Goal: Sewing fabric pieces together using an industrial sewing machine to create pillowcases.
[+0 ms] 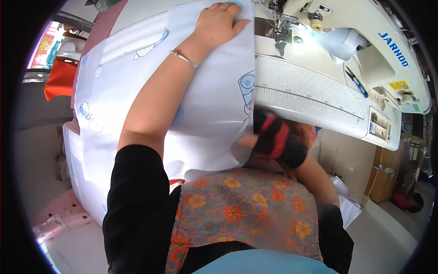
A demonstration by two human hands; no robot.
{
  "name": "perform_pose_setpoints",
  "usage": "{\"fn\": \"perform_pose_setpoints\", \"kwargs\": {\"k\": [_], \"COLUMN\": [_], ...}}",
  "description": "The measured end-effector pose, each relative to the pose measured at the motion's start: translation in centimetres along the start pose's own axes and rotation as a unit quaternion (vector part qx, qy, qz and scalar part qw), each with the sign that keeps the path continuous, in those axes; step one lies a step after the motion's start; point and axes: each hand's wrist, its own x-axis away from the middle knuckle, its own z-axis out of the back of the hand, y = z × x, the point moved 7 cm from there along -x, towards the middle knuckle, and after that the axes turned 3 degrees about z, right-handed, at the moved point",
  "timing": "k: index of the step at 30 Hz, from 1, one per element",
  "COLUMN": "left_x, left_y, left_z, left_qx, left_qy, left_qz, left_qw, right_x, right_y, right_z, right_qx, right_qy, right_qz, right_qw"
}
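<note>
A large white cloth point(205, 105) printed with pale blue cartoon figures covers the left and middle of the table. My left hand point(220, 23) rests on its far right part, thumb spread from the fingers, beside the sewing machine point(392, 50); it holds nothing I can see. Close to my body, my right hand point(276, 139), in a black covering with a red stripe, is at the cloth's near right corner. Motion smears its fingers, so I cannot tell whether they grip the cloth. The presser foot point(283, 32) stands to the right of my left hand.
A bed with a ruler scale point(310, 93) runs along the machine's front. Blue-handled thread snips point(357, 83) lie on the machine, near a small compartment with bobbins point(379, 125). Pink patterned cloth point(66, 214) is at the lower left. A cardboard box point(382, 176) stands at the right.
</note>
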Motion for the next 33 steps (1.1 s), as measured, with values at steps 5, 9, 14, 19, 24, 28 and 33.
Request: {"fn": "perform_pose_setpoints", "kwargs": {"k": [5,9,14,19,24,28,33], "left_x": [0.0,-0.4,-1.3,-1.9,0.4,-0.6,-0.7], "left_y": [-1.1,-1.3,-1.7,0.0,-1.0,-0.6,-1.4], "left_z": [-0.1,-0.6,-0.7,-1.5,-0.7,-0.5,-0.2], "left_qx": [0.058,0.023,0.000,-0.079,0.035,0.086,0.101], "left_qy": [-0.032,-0.063,-0.114,-0.233,0.027,-0.019,-0.085], "left_qz": [0.029,0.050,0.078,0.039,-0.080,-0.073,-0.008], "left_qw": [0.997,0.997,0.990,0.969,0.996,0.993,0.991], "right_x": [-4.7,-8.4,-8.7,-8.5,-8.8,-10.1,-10.9], "right_y": [-4.6,-2.9,-2.8,-1.6,-2.5,2.0,-1.6], "right_z": [7.9,8.9,8.1,8.2,8.1,10.3,9.2], "right_qx": [0.337,0.290,0.301,0.341,0.348,-0.254,0.225], "right_qy": [0.249,0.214,0.197,0.193,0.181,0.218,0.314], "right_qz": [0.175,0.065,0.016,0.025,0.105,-0.124,0.106], "right_qw": [0.891,0.931,0.933,0.920,0.914,0.934,0.916]}}
